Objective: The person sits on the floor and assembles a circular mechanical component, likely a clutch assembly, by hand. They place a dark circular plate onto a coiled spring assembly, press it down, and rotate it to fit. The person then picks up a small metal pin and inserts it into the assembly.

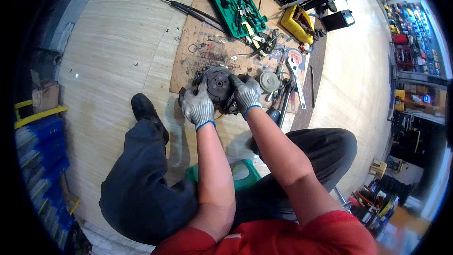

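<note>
Red shirt cloth (269, 236) is seen nearest. At the near edge of a cardboard sheet (186, 59), left of its middle, a round dark metal part (218, 86) is gripped between 2 hands in grey, blue-cuffed gloves, which are kept apart by its width. Its left side is clasped by the left hand (197, 106) and its right side by the right hand (247, 94), the fingers of both partly curled.

Just right of the right hand, a grey metal disc (269, 82) is laid; farther toward the right edge, an adjustable wrench (298, 85). An open green tool case (223, 7) is set near the far edge, and a yellow container (296, 24) near the far right corner. The cardboard is surrounded by pale floor (122, 38). Along the room's right side, shelves (417, 76) are filled with goods.
</note>
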Action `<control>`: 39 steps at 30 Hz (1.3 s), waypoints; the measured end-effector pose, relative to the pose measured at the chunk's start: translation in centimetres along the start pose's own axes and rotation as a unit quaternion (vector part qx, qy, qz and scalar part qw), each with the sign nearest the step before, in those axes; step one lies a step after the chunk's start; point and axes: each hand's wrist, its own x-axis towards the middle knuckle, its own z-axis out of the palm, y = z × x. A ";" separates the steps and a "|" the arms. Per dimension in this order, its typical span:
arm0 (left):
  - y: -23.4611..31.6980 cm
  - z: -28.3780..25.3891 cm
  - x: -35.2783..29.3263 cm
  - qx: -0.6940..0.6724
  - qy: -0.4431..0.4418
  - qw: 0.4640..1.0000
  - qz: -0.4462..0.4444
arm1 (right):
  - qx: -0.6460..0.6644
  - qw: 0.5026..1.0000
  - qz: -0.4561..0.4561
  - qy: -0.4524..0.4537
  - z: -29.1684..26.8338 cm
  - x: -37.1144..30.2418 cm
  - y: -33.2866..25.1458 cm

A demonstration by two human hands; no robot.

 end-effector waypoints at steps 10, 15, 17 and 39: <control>1.3 -1.8 -1.1 0.248 0.082 0.957 0.127 | -0.098 0.988 -0.095 0.069 1.1 -0.4 0.0; 1.9 -1.4 -1.0 0.332 0.151 0.929 0.061 | -0.094 0.981 -0.113 0.130 1.6 -0.1 1.0; 1.3 -1.3 -0.5 0.271 0.164 0.947 0.054 | -0.059 0.987 -0.099 0.112 1.9 -0.3 0.6; -2.6 4.3 1.9 -0.112 -0.015 0.968 0.224 | 0.057 0.978 -0.202 -0.006 4.0 -0.5 2.1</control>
